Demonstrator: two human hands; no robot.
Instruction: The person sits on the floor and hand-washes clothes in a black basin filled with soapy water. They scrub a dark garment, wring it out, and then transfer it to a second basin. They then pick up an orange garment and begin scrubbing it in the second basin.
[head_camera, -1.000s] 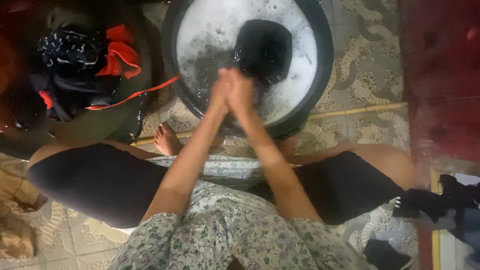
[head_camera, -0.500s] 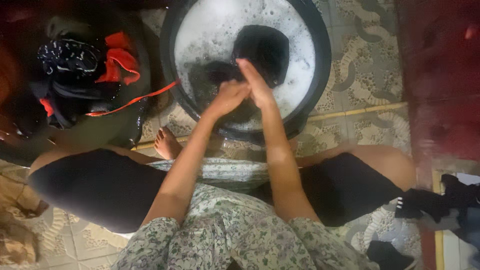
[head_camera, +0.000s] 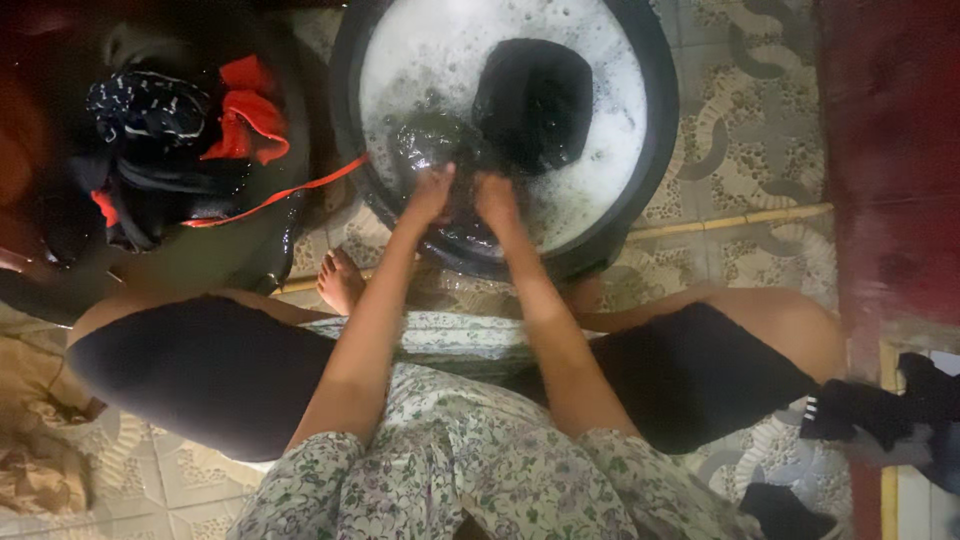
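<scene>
Head view, looking down at a seated person's lap and both bare arms reaching to 12 o'clock into a round black basin (head_camera: 655, 150) of white suds.

Left hand (head_camera: 430, 192) and right hand (head_camera: 497, 200) sit side by side at the basin's 6 o'clock edge, wrists just apart, both pressed into a dark wet cloth (head_camera: 440, 140) in the water. Left fingers are curled down onto the cloth, gripping it. Right fingers are bent onto the same cloth, tips under suds and blurred; closed on it as far as shows.

A bigger dark clump (head_camera: 535, 100) of fabric humps out of the foam at the basin's centre, toward 1 o'clock from the hands, touching the cloth they hold; cannot tell if it is the same piece. Foam (head_camera: 420, 50) covers the rest of the water, thinner and darker around the hands.

At 9 o'clock of the basin, just beside it, a second dark tub (head_camera: 200, 260) holds a pile of laundry (head_camera: 150, 120): black spotted pieces, a red piece (head_camera: 245, 120) on top, a red strap hanging over the rim toward the basin.

Bare foot (head_camera: 340, 280) on patterned floor tiles (head_camera: 760, 150) between the tubs at 7 o'clock of the basin. Knees spread in black shorts, floral top at bottom. Dark garment (head_camera: 880, 410) lies on the floor at 4 o'clock, well apart.
</scene>
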